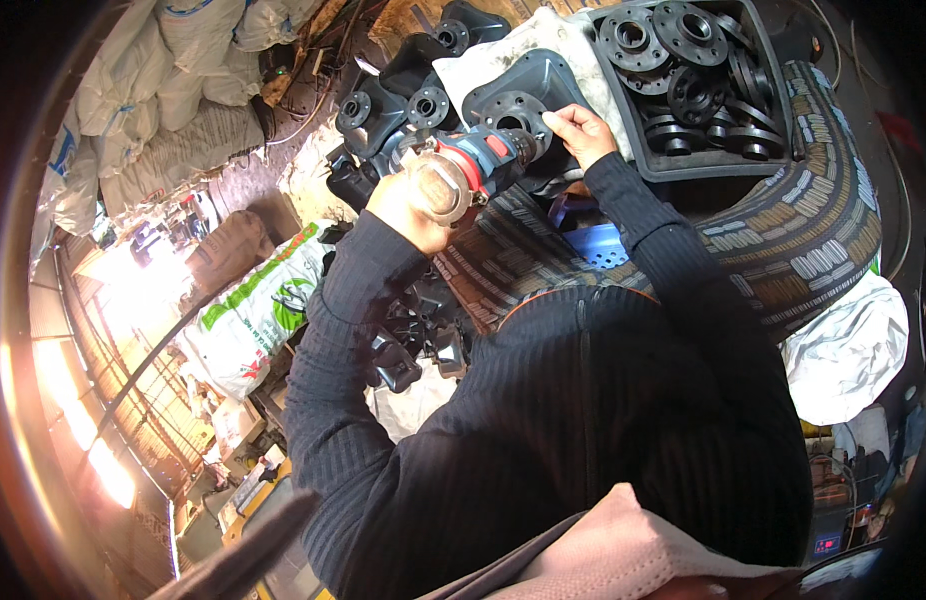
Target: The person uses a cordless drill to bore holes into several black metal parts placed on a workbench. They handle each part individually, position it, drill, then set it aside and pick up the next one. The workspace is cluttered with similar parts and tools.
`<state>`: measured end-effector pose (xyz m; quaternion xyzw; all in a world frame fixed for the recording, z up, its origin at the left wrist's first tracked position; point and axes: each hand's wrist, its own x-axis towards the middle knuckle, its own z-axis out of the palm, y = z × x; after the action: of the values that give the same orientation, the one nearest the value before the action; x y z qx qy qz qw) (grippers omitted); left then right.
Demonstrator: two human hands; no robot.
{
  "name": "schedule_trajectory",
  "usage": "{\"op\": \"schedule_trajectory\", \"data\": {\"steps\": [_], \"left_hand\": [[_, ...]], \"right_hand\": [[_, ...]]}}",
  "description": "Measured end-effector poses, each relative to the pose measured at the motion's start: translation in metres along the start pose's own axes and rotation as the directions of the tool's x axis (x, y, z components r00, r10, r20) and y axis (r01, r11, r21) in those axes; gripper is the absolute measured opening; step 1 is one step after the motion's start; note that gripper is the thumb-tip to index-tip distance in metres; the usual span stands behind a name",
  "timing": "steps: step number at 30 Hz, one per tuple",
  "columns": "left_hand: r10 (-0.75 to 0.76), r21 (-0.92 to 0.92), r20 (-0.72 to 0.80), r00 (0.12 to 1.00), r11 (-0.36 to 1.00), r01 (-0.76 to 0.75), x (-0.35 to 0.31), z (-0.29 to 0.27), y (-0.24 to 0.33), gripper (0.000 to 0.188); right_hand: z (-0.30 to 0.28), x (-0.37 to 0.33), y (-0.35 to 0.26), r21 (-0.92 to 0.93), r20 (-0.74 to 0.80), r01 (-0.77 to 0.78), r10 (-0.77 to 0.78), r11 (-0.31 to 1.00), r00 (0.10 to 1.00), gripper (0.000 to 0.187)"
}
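Note:
My left hand (407,212) is wrapped round a blue and red cordless drill (495,155), seen from its back end. The drill's dark chuck points to the right, at a round black flange (513,112) with holes round its rim. This flange sits on a black part with a wide, flared plate (548,78), which lies on a white cloth (608,95). Right beside the chuck, my right hand (583,138) has thumb and forefinger pinched together at the flange's edge. What they hold, if anything, is too small to make out.
A grey bin (635,165) of loose black flanges stands at the upper right. Several black flanged parts (383,118) crowd the left of the work. Patterned fabric (803,235) curves round my right side. White sacks (133,80) are piled at the far left.

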<state>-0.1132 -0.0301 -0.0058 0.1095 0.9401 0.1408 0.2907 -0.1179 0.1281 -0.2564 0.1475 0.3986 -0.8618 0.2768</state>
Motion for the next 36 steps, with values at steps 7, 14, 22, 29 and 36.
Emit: {"op": "schedule_trajectory", "data": {"steps": [7, 14, 22, 29, 36], "left_hand": [[-0.062, 0.077, 0.078, 0.995, 0.995, 0.056, 0.012, -0.007, 0.014, 0.030], [-0.123, -0.290, 0.135, 0.983, 0.944, 0.158, 0.013, 0.009, 0.008, 0.048], [0.053, -0.048, 0.055, 0.997, 0.998, -0.051, 0.013, 0.007, 0.001, 0.056], [0.047, 0.097, 0.211, 0.976, 0.993, -0.069, 0.016, 0.001, -0.008, 0.046], [-0.028, 0.028, 0.238, 0.971, 0.999, 0.021, 0.022, 0.017, -0.013, 0.049]], "right_hand": [[0.001, 0.002, 0.010, 0.011, -0.051, 0.040, -0.039, 0.999, 0.998, 0.013], [0.001, -0.006, 0.001, -0.180, -0.084, -0.010, -0.005, 0.984, 0.996, 0.014], [0.000, 0.001, 0.008, -0.155, -0.104, 0.056, -0.072, 0.986, 0.992, 0.017], [0.001, 0.001, 0.004, -0.120, -0.088, 0.066, -0.077, 0.991, 0.993, 0.020], [0.002, -0.002, 0.001, -0.177, -0.108, 0.020, -0.040, 0.984, 0.993, 0.022]]}}
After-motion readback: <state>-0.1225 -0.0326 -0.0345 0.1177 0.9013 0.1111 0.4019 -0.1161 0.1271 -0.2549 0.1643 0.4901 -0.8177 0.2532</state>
